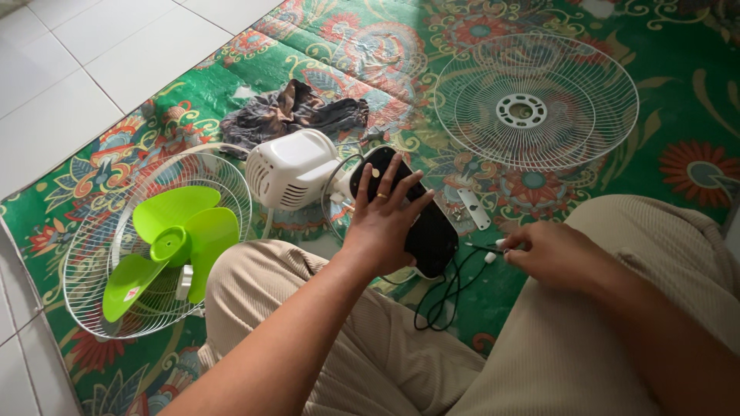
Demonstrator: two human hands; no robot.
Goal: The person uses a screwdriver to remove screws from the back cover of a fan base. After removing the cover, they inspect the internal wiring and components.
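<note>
The left hand lies flat with its 5 fingers spread on the black base panel of a taken-apart fan, palm pressing down on the panel's upper half; a ring shows on 1 finger. The panel rests on a patterned green mat on the floor, just in front of the person's crossed legs in beige trousers, and it joins at its far end to the white motor housing, which lies on its side just beyond the fingertips. The right hand sits to the right of the panel, near but apart from it, its fingers curled and pinching a small white piece at the end of a thin black cable; the cable loops from the panel's lower edge down between the 2 knees. A second small white piece lies just beside the pinched 1. Between the 2 hands and slightly beyond them lies a narrow white bracket. To the left, well apart from the hands, a white wire grille holds a lime-green 3-bladed fan blade. The other white grille lies flat at the far right, and a dark crumpled cloth lies beyond the motor housing. White floor tiles border the mat.
</note>
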